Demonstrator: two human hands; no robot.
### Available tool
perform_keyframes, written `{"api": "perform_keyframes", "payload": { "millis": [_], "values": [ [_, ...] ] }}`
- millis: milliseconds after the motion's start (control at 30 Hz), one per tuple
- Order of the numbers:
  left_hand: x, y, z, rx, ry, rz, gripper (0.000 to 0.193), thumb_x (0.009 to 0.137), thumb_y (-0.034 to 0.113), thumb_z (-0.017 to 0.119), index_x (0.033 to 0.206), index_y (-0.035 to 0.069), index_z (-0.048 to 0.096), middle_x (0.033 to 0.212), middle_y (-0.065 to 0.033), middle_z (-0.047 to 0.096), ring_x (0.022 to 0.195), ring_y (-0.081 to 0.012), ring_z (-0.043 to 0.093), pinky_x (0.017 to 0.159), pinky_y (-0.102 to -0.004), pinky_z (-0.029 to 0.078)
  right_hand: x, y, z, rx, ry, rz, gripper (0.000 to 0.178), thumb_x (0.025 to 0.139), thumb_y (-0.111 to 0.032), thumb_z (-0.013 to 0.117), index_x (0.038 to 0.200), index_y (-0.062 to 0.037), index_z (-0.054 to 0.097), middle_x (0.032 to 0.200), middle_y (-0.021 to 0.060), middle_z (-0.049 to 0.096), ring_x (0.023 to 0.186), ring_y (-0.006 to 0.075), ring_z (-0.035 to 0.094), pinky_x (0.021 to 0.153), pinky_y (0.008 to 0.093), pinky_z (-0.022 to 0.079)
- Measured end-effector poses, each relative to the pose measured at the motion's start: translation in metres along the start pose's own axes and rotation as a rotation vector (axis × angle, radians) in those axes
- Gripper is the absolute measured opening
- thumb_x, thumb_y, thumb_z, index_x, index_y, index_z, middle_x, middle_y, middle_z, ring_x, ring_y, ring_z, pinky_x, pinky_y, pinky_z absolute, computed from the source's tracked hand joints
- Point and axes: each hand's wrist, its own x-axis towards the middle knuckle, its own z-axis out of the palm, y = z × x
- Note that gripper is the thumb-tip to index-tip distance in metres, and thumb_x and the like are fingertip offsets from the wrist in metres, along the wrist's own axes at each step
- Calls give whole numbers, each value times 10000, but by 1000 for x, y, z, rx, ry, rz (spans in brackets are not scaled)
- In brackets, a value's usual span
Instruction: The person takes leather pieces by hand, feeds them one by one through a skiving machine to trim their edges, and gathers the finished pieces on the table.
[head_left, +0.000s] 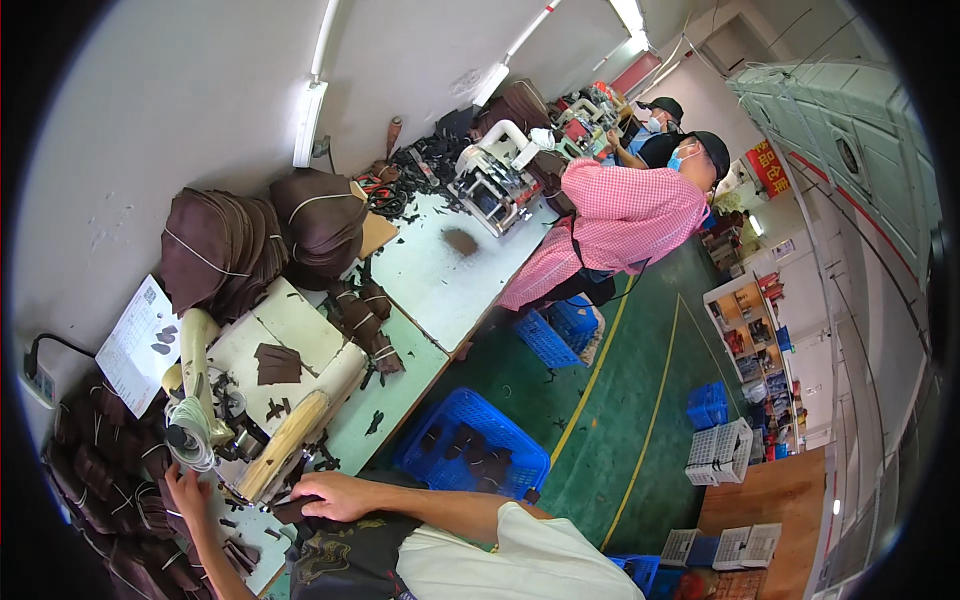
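Note:
A cream bench machine, shaped like a sewing or skiving machine, stands on the table in front of me. My left hand is at its near left side, fingers stretched out, with nothing visible in them. At the front edge, my right hand pinches a small dark brown leather piece. A larger brown leather piece lies flat on the machine's top. Small tied bundles of brown leather sit just beyond it. Dark offcuts are scattered on the table between my hands.
Tied stacks of brown leather stand against the wall, and more bundles fill the left side. A printed sheet leans there. On the floor to the right is a blue basket holding leather pieces. Farther along, a co-worker stands by another machine.

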Motion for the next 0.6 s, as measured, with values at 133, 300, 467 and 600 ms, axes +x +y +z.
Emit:
{"api": "perform_keyframes", "payload": {
  "millis": [133,300,467,600],
  "values": [
    [-168,127,24,119,-243,185,194,976,67,536,1090,3,679,925,-58,643,772,-119,598,648,-257,505,-7,-21,-8,100,-37,27,391,863,-216,709,1181,-31,575,1040,183,660,965,369,636,810,446,490],
    [-243,153,66,361,-551,182,427,890,13,608,1317,-9,600,1143,-161,690,1034,-245,659,892,-327,505,4,-43,-9,88,-183,-12,399,804,-215,772,1098,-38,569,984,163,669,959,329,644,820,414,498],
    [-246,139,49,479,-613,279,481,903,40,615,1380,19,557,1071,-132,703,937,-189,650,843,-300,500,-15,-28,6,139,-101,-70,351,844,-164,758,1102,-35,560,1039,109,640,936,234,633,809,365,508],
    [-232,132,44,430,-572,118,436,906,40,609,1336,-28,580,1032,-153,680,938,-261,643,878,-330,491,-1,-31,25,490,38,133,290,894,-97,717,1095,-45,515,987,60,584,885,136,577,786,300,508]
  ]
}}
